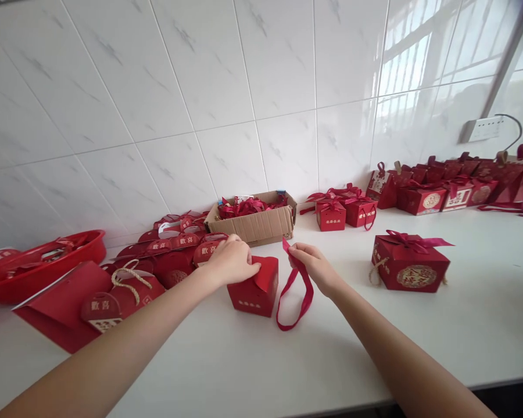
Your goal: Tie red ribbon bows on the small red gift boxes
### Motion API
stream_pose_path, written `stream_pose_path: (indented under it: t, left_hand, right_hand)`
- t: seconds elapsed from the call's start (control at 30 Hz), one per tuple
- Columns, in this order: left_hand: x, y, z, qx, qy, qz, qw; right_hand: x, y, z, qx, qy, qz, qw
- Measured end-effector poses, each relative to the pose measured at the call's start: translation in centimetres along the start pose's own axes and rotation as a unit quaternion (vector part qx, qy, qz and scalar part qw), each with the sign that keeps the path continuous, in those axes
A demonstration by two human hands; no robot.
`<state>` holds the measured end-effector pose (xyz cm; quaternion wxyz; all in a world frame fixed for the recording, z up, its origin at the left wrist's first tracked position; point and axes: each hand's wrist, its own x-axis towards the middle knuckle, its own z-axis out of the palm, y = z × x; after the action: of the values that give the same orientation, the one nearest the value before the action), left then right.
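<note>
A small red gift box [255,293] with pale lettering on its front stands upright on the table. My left hand [230,260] is closed on its top left edge, thumb on the top flap; the other fingers are partly hidden behind it. To the right of the box, my right hand [311,262] pinches a dark red ribbon [307,293] near one end. The ribbon's short tip sticks up past the fingers, and the rest hangs in a loop down to the tabletop, beside the box.
A cardboard box [257,229] of ribbons stands behind. Flat red packaging [174,261] and a red basin [39,261] lie left. On the right stand a bow-tied box [412,273] and several finished boxes [421,198] along the tiled wall. The white table [331,360] ends at the front.
</note>
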<state>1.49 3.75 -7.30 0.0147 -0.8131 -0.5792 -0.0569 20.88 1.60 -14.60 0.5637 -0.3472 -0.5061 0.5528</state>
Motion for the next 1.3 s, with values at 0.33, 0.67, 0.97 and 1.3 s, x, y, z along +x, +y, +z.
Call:
stream_pose_path:
  t: [0.33,0.67,0.97,1.3]
  left_hand:
    - [-5.8,-1.1,1.9,-0.287,-0.008,0.017,0.958]
    - [-4.9,0.5,3.9,-0.423,-0.019,0.071,0.903]
    - [-5.1,1.0,4.5,-0.505,-0.035,0.107,0.856]
    - [-5.1,0.5,4.5,-0.588,-0.009,0.06,0.806]
  right_hand:
    - [-1.2,-0.7,0.6,-0.214,-0.107,-0.022,0.971]
    - [-1.5,-1.0,0.6,-0.242,-0.13,0.011,0.961]
    - [-2.0,-0.9,1.1,-0.214,-0.151,0.01,0.965]
    - [-1.9,-0.7,1.8,-0.359,-0.037,-0.087,0.929]
